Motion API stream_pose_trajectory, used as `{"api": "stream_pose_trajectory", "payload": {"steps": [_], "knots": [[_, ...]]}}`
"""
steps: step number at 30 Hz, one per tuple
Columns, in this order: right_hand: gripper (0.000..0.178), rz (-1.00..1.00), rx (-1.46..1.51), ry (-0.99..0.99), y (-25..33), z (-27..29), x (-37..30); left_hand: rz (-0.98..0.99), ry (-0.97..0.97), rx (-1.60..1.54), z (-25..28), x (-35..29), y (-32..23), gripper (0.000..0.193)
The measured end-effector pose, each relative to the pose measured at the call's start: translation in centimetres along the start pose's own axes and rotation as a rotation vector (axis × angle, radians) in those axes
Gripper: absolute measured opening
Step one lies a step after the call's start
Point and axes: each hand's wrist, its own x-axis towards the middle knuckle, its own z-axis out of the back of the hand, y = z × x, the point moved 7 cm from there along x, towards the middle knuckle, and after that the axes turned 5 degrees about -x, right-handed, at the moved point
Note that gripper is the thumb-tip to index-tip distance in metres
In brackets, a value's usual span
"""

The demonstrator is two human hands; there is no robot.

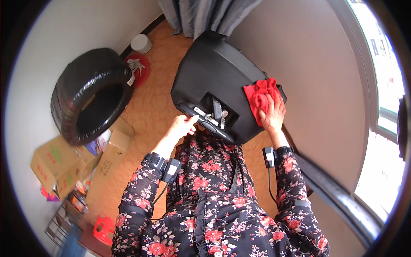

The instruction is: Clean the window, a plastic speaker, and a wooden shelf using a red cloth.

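A large black plastic case (214, 68) stands before me, its kind not certain. In its near side is a recess (218, 110) holding a dark grey piece and several small pale items. Along the near edge runs a black handle (208, 126). My left hand (183, 126) grips the left part of that handle, thumb and fingers closed at it. At the case's right edge, my right hand (272, 113) presses a crumpled red cloth (258, 95) against the black surface, fingers bent over the fabric.
To the left, a tyre wrapped in black film (92, 94) leans above cardboard boxes (60, 162). Beyond it are a red round item (141, 73) and a white cylinder (141, 43). A grey curtain (201, 17) hangs behind the case. Wall and window (381, 73) bound the right.
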Motion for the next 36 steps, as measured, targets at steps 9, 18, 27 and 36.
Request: {"api": "stream_pose_trajectory", "payload": {"steps": [9,18,27,36], "knots": [[0.064,-0.111,0.068,-0.028,-1.3,-0.8,1.4,0.095,0.010,-0.045,0.0,0.4,-1.1,0.056],[0.063,-0.126,0.116,-0.095,-2.4,-0.3,1.0,0.081,-0.036,0.071,-0.4,0.0,-2.4,0.059],[0.062,-0.023,0.251,-0.266,0.1,2.4,2.6,0.137,0.068,0.223,-1.3,-1.0,-3.0,0.056],[0.054,0.403,0.388,-0.290,7.2,6.4,10.2,0.085,0.058,0.245,-3.7,-1.1,-5.1,0.054]]}}
